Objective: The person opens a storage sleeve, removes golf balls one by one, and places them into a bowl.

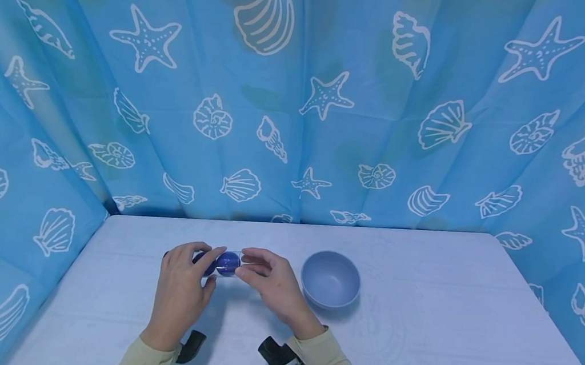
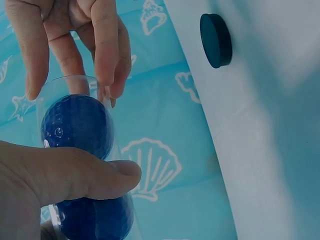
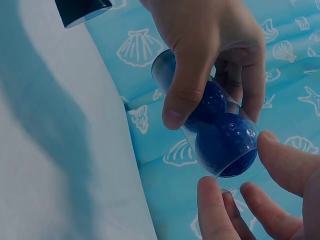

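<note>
Blue curtain walls off the far side and both flanks of the grip, printed with white shell and starfish outlines. White table sits below: far edge just beyond the grip, left edge well apart from it, right edge farther off still, so the longer run of tabletop is to the grip's right; near edge is out of frame. Pale sleeves come in from the near side. Left hand is wrapped round the tube body, thumb across it; right hand pinches the tube's other end by the rim, thumb opposite fingers. Blue-grey bowl stands upright just beside the right hand, on its right. Faint marks in the tabletop right of the bowl, unreadable. Black wrist cameras hang inboard of both wrists, nearer than the grip. Clear tube is between the two hands, lying roughly sideways, held up off the table; can't tell if the rim end is open. Inside, two blue balls in line: dark, glossy, dimpled, one partly under the left hand. Small bright spots on them, can't tell glare from print.
</note>
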`<control>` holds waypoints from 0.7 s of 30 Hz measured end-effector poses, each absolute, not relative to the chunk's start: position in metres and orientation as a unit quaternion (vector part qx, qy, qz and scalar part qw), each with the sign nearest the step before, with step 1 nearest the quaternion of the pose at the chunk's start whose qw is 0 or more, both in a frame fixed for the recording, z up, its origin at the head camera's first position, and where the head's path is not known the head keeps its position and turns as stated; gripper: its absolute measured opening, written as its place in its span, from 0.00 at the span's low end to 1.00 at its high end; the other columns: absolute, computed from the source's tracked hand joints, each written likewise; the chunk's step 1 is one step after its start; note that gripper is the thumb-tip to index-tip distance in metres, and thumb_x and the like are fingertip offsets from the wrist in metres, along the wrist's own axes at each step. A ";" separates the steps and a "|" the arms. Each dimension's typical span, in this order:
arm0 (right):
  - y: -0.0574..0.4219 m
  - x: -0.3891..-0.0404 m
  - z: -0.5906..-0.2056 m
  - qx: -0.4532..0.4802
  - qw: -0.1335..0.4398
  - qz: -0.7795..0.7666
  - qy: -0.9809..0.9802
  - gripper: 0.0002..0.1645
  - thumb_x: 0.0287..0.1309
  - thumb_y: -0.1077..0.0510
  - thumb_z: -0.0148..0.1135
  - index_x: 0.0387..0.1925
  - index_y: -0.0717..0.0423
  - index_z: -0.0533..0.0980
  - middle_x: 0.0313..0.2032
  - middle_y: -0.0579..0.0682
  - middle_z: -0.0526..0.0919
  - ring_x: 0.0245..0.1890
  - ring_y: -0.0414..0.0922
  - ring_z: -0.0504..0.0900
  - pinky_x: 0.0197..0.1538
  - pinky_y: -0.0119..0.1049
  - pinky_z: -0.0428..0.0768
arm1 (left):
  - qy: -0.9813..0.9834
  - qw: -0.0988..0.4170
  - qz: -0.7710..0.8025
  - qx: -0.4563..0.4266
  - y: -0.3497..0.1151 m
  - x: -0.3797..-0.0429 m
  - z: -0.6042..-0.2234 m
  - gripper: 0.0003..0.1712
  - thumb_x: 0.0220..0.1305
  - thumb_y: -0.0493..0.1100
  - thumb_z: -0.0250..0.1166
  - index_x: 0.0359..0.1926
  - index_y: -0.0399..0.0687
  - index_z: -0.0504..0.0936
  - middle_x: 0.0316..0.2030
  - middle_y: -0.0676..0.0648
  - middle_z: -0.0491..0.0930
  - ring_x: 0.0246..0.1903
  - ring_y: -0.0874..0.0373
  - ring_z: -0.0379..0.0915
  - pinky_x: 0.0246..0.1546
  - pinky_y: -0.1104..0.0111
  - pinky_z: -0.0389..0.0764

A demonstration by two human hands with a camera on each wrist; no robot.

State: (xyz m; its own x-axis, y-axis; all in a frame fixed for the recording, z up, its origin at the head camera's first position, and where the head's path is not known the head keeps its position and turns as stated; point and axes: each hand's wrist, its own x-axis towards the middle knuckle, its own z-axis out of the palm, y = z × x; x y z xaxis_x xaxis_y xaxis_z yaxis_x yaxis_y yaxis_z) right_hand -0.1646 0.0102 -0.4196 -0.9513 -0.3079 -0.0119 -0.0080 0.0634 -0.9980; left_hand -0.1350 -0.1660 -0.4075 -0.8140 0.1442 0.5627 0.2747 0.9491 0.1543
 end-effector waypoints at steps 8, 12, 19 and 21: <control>0.010 -0.165 -0.421 -0.104 0.125 -0.680 0.715 0.29 0.52 0.48 0.66 0.57 0.49 0.72 0.50 0.46 0.78 0.50 0.42 0.77 0.51 0.36 0.77 | -0.945 0.287 -0.103 -0.116 -0.166 -0.135 -0.406 0.32 0.38 0.36 0.76 0.50 0.52 0.80 0.45 0.41 0.73 0.49 0.44 0.65 0.55 0.48 0.62; 0.011 -0.165 -0.422 -0.108 0.133 -0.690 0.704 0.29 0.52 0.49 0.66 0.57 0.49 0.72 0.50 0.47 0.78 0.51 0.43 0.77 0.51 0.36 0.77 | -0.946 0.289 -0.092 -0.117 -0.165 -0.134 -0.405 0.32 0.38 0.35 0.76 0.50 0.52 0.80 0.45 0.40 0.73 0.49 0.44 0.65 0.55 0.49 0.62; 0.011 -0.165 -0.424 -0.112 0.147 -0.705 0.685 0.29 0.53 0.51 0.66 0.57 0.49 0.71 0.51 0.48 0.77 0.51 0.43 0.77 0.52 0.37 0.76 | -0.945 0.293 -0.079 -0.119 -0.164 -0.133 -0.402 0.32 0.38 0.34 0.76 0.50 0.51 0.81 0.45 0.40 0.73 0.47 0.44 0.64 0.55 0.48 0.62; 0.011 -0.166 -0.424 -0.115 0.150 -0.708 0.681 0.28 0.53 0.51 0.66 0.57 0.48 0.71 0.51 0.48 0.77 0.51 0.43 0.77 0.53 0.38 0.76 | -0.945 0.293 -0.077 -0.120 -0.164 -0.133 -0.402 0.31 0.38 0.33 0.75 0.50 0.51 0.81 0.45 0.40 0.73 0.46 0.44 0.64 0.55 0.48 0.61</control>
